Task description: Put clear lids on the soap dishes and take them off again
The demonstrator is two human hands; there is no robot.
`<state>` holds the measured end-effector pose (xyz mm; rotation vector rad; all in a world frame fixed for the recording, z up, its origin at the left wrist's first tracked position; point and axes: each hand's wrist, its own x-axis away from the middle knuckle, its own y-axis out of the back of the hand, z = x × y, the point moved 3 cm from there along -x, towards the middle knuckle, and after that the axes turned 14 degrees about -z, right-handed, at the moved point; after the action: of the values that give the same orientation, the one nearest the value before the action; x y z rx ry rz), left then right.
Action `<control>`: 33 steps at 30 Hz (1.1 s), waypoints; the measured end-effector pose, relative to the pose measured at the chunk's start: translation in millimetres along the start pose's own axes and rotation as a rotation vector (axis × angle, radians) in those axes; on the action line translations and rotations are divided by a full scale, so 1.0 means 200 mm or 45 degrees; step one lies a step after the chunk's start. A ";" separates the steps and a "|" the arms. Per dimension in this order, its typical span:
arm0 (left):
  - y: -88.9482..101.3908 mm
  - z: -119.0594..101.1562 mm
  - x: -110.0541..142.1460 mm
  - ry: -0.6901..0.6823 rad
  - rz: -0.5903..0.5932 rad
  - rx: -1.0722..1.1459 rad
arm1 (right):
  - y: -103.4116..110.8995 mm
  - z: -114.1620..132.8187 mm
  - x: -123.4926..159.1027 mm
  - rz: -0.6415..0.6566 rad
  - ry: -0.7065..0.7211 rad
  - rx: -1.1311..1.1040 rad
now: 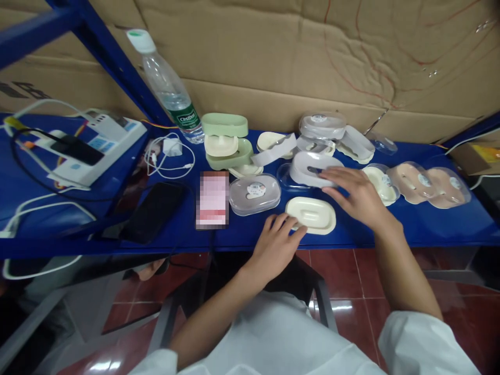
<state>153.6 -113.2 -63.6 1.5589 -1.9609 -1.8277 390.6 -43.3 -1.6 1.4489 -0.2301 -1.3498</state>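
Observation:
A cream oval dish (313, 216) with a raised centre lies near the front edge of the blue shelf. My left hand (276, 240) rests at its left end, fingers apart and touching or nearly touching the rim. Behind the dish, a white oval container (302, 165) stands on a clear plastic lid (287, 177). Over its right side reaches my right hand (349, 192), fingers stretched and thumb apart; whether they touch the rim I cannot tell. To the left lies a clear-lidded oval box (255, 200) with a round sticker.
Green containers (224, 125), more white and clear pieces (322, 125) line the back. Peach lidded boxes (410, 182) sit at right. A pixelated screen (212, 200), dark phone (156, 211), water bottle (167, 88), charger cable (172, 148) and power strip (97, 151) are at left.

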 end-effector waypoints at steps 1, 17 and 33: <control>0.03 0.02 0.05 0.041 -0.049 0.003 | 0.02 0.03 0.07 -0.002 -0.013 0.001; 0.17 0.13 0.21 0.167 -0.016 0.056 | -0.20 0.47 0.45 0.175 0.036 -0.158; 0.23 0.17 0.30 0.494 -0.108 0.400 | -0.21 -0.06 0.22 -0.024 -0.258 -0.080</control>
<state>75.0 -137.3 -71.6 1.9301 -2.0817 -1.1559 394.9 -52.2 -62.5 1.2653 -0.3030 -1.5072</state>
